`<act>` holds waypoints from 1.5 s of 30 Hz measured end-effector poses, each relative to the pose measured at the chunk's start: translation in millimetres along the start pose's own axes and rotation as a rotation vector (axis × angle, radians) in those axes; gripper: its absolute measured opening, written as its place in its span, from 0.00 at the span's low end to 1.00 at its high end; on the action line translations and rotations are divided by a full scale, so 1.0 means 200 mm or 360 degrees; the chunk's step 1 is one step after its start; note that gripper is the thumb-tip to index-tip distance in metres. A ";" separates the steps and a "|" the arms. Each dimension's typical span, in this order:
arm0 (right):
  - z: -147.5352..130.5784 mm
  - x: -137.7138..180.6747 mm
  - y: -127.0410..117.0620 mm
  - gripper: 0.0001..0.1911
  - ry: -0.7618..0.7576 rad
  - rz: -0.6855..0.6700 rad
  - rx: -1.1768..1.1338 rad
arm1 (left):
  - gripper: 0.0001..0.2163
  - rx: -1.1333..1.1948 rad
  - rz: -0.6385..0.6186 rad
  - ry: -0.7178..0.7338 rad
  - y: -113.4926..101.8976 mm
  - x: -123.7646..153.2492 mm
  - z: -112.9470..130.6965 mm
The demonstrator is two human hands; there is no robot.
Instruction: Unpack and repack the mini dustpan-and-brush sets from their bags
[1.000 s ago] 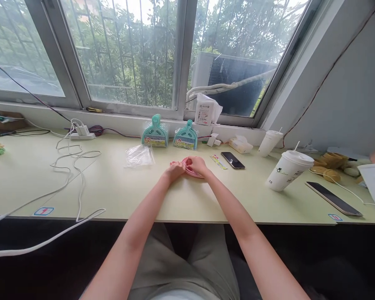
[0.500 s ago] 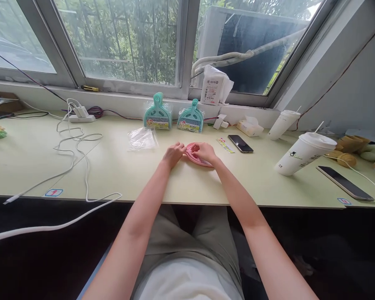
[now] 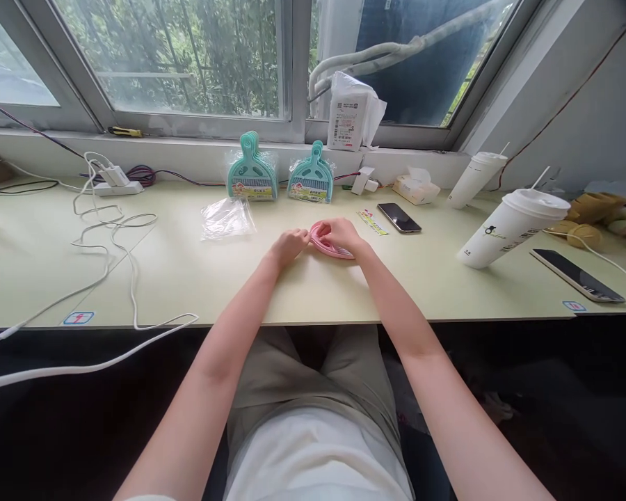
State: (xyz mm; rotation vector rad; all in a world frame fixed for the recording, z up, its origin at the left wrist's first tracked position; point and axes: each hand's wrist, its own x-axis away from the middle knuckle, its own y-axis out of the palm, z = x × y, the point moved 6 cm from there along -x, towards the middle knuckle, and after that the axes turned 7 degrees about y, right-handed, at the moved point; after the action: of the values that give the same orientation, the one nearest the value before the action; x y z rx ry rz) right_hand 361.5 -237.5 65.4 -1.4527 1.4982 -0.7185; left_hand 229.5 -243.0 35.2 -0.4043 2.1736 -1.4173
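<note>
Reaching over the near edge of the desk (image 3: 302, 299) in the head view, both arms (image 3: 227, 351) slope inward; the left hand (image 3: 291, 246) pinches the narrow left end of a pink piece (image 3: 338, 253); the right hand (image 3: 343, 234) bends over it, fingertips down, its grip hidden; glossy, curved and rimmed, the piece lies about midway between the desk's near and far edges.

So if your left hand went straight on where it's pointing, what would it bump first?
Probably the pink thing: the left hand's fingertips are right at its edge, though exactly where they touch is hard to see.
</note>
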 end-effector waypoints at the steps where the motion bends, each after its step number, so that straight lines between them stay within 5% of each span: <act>1: 0.00 0.00 0.00 0.09 0.0002 -0.0003 0.0029 | 0.15 0.0008 -0.0017 -0.0011 0.00 0.00 0.00; 13: 0.01 -0.04 0.01 0.11 0.0010 -0.0011 0.0299 | 0.12 0.0054 -0.0104 -0.0018 -0.01 -0.03 0.01; 18: 0.00 -0.04 0.01 0.11 -0.0043 0.0041 0.0262 | 0.12 0.0189 0.0041 -0.0043 0.00 -0.03 -0.03; 20: 0.01 -0.03 -0.01 0.10 -0.0056 0.0043 0.0148 | 0.12 0.0328 0.0187 -0.0057 -0.02 -0.02 -0.07; 23: 0.00 -0.02 -0.05 0.07 -0.0188 0.0052 -0.0279 | 0.11 0.0589 0.0689 -0.0212 -0.11 0.01 -0.15; 28: -0.01 -0.02 -0.09 0.09 -0.0213 0.0232 -0.0586 | 0.19 0.1199 0.1435 -0.0763 -0.21 0.09 -0.29; 31: -0.01 -0.01 -0.10 0.09 -0.0010 0.0500 -0.0425 | 0.26 0.2065 0.1148 -0.0930 -0.10 0.02 -0.26; 33: -0.02 0.01 -0.11 0.08 0.0068 0.0656 -0.0299 | 0.27 0.2547 0.0749 -0.0765 -0.04 -0.05 -0.16; 35: -0.04 0.02 -0.11 0.08 0.0080 0.0762 -0.0212 | 0.30 0.2744 0.0608 -0.0607 -0.03 -0.08 -0.10; 40: 0.00 0.02 -0.13 0.13 0.0039 0.0832 -0.0193 | 0.30 0.2829 0.0962 -0.0760 0.01 -0.07 -0.18; 45: 0.32 0.01 -0.19 0.19 0.0482 0.1070 -0.0015 | 0.21 0.2777 0.1405 -0.1438 0.15 0.06 -0.40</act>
State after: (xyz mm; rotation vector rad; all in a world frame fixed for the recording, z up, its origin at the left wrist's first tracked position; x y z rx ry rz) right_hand 436.2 -233.0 70.7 -0.7712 2.0684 -0.5190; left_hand 176.1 -176.5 31.3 0.4599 -0.0742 -1.4891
